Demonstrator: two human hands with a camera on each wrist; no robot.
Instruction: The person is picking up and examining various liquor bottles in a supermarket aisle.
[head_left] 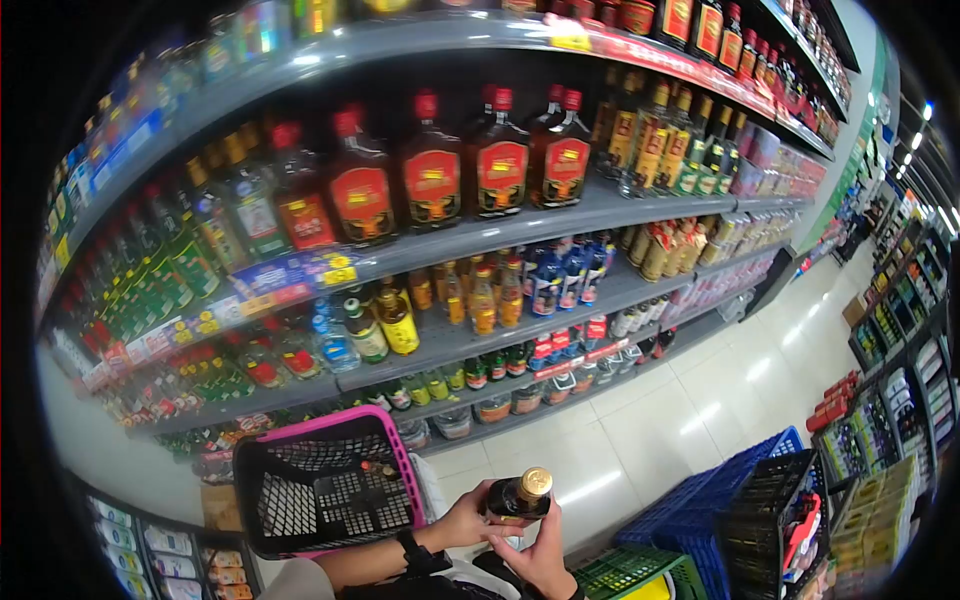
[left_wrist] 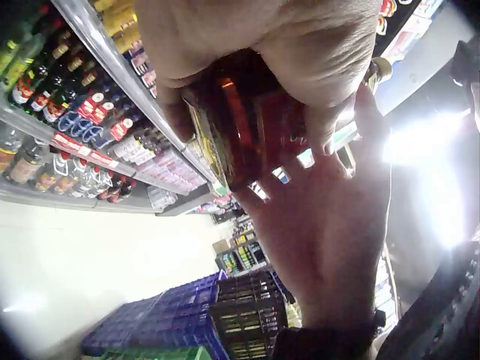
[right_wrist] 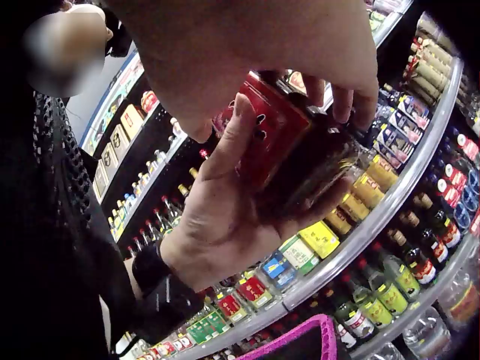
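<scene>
A dark bottle (head_left: 518,498) with a gold cap is held between both hands, its cap towards the head camera. The left hand (head_left: 468,522) grips it from the left, and the right hand (head_left: 545,558) holds its right side. The right wrist view shows a red label on the bottle (right_wrist: 262,139), with the left hand (right_wrist: 214,214) cupped beneath, its thumb on the label, and the right hand (right_wrist: 262,52) over the top. In the left wrist view the left hand (left_wrist: 270,45) covers part of the bottle (left_wrist: 247,124); the right hand (left_wrist: 319,217) lies against it.
Shelves (head_left: 400,250) of bottles run across the front. A black basket with a pink rim (head_left: 408,470) sits left of the hands, with small items inside. Stacked blue crates (head_left: 690,510) and a green crate (head_left: 640,565) stand to the right. Tiled floor (head_left: 640,425) lies between.
</scene>
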